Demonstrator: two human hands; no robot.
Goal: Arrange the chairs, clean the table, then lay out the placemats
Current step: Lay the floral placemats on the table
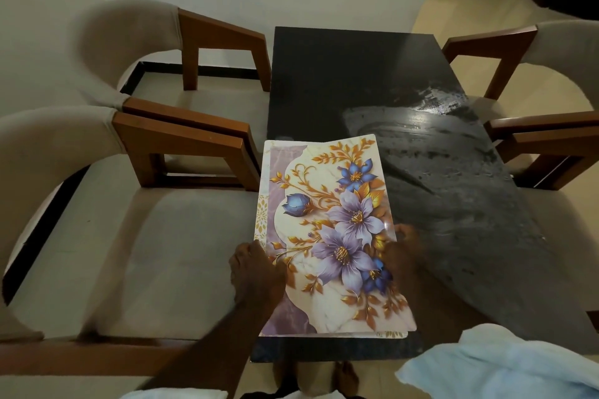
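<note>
Black table (350, 74): four chairs (162, 253), one placemat stack (327, 204).

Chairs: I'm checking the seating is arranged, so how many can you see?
4. Far-left chair, near-left chair, far-right chair and near-right chair, two on each long side of the table. Others may be out of view.

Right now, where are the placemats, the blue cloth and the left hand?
placemats (356, 217): head view, purple flower on the top mat.
blue cloth (505, 363): head view, middle of its folds.
left hand (256, 266): head view, back of the hand.
</note>
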